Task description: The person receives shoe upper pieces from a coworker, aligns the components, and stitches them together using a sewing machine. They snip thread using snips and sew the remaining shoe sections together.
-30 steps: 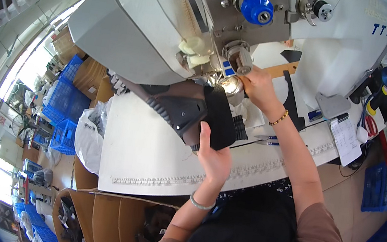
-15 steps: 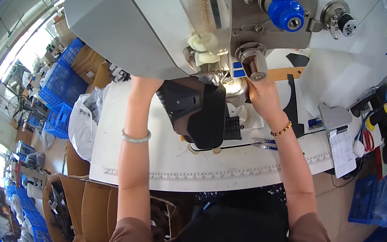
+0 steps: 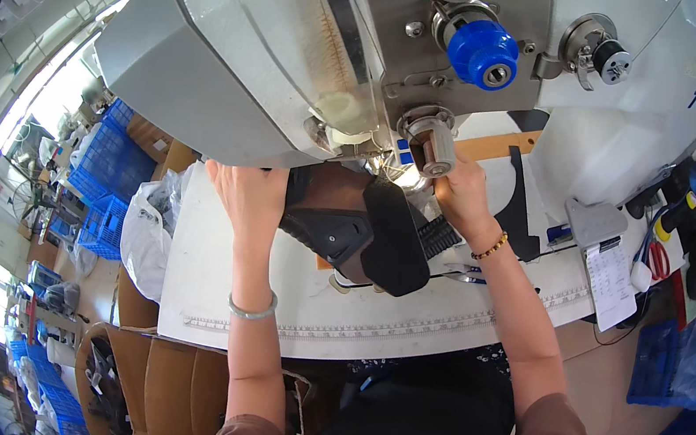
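Note:
A black-and-brown sewn piece, with a stiff ridged black panel and a wide smooth black flap, lies under the head of a large grey-white sewing machine. My left hand holds its upper left edge, with the fingertips partly hidden by the piece and the machine. Right of the lit needle area, my right hand is closed with curled fingers, close to a clear-covered cylindrical machine part. Whatever those fingers hold is hidden. Where the piece meets the needle cannot be seen.
A printed ruler runs along the white table's front edge. Metal snips lie near my right forearm. At the right are a paper pad and red-handled scissors. A white bag and cardboard boxes stand left and below.
The piece has turned, its lower end swinging right and down. My left hand has shifted down with more of it showing; my right hand sits slightly lower and left. The whole view has shifted too.

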A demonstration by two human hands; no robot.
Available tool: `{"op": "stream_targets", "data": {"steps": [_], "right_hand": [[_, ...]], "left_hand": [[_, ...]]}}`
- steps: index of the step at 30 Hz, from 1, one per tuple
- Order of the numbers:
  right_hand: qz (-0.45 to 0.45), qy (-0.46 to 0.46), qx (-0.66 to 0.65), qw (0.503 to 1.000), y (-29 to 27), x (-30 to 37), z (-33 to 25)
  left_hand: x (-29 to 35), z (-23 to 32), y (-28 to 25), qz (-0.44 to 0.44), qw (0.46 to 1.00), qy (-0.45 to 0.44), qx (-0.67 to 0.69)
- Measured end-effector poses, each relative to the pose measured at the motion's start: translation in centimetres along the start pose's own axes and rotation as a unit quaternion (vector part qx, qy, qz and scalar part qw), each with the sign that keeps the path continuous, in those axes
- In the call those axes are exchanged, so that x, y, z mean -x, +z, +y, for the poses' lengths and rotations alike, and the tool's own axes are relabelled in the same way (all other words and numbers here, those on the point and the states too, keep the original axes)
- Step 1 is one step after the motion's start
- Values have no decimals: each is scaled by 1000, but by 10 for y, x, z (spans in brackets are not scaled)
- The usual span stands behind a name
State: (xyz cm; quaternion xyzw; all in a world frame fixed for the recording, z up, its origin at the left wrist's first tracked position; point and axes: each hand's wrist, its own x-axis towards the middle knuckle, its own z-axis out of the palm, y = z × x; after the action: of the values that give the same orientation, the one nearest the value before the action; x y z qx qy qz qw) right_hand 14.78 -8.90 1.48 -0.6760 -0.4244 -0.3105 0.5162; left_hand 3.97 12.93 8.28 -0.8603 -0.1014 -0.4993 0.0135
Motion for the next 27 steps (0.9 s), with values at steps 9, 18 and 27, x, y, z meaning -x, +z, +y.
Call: {"op": "stream_targets", "data": {"steps": [9, 18, 27], "right_hand": [[-15, 16, 15, 1000, -2, -1, -1], [0, -8, 24, 1000, 0, 1, 2], [39, -37, 40, 998, 4, 0, 4]], "left_hand": [[-3, -23, 30, -20, 998, 34, 49], [1, -30, 40, -56, 995, 13, 84], [-2, -23, 33, -18, 996, 20, 86]]}}
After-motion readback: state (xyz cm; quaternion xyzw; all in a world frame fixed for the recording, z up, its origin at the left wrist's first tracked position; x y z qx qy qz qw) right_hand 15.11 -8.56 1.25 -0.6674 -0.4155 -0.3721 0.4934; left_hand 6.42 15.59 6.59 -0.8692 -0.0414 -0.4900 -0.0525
